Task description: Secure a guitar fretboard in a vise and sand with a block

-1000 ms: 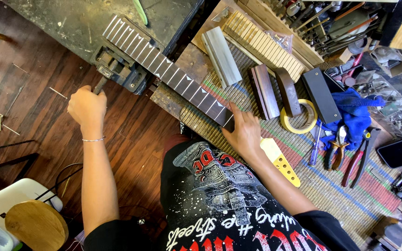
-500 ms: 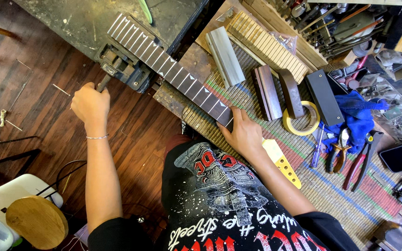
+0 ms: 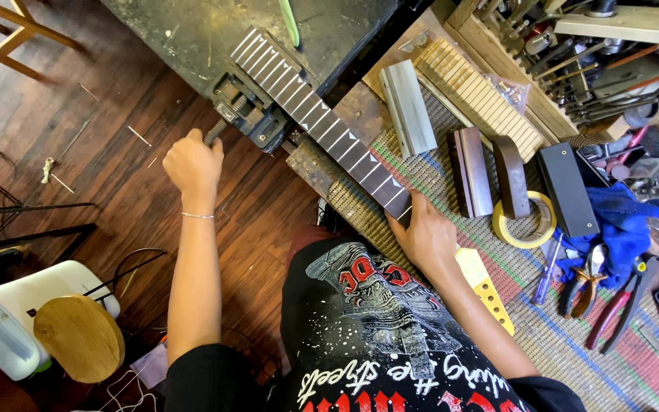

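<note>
A guitar neck (image 3: pixel 322 122) with a dark fretboard and metal frets lies clamped in a bench vise (image 3: pixel 249 114) at the bench's edge. Its pale headstock (image 3: pixel 486 290) with tuner holes pokes out past my right arm. My left hand (image 3: pixel 192 164) is closed around the vise's screw handle (image 3: pixel 213 131), out over the wooden floor. My right hand (image 3: pixel 425 236) grips the neck near its nut end, above a woven mat.
On the mat (image 3: pixel 558 328) lie a grey sanding block (image 3: pixel 408 107), dark wooden blocks (image 3: pixel 473 169), a yellow tape roll (image 3: pixel 526 221), a black box (image 3: pixel 566 187), a blue cloth (image 3: pixel 619 221) and pliers (image 3: pixel 612 297). A slotted wooden jig (image 3: pixel 482 95) and tool rack (image 3: pixel 596 53) stand behind. A round stool (image 3: pixel 78 337) sits at lower left.
My left hand stays on the vise handle and seems to have shifted slightly with it. My right hand keeps its hold on the neck. The view has drifted a little.
</note>
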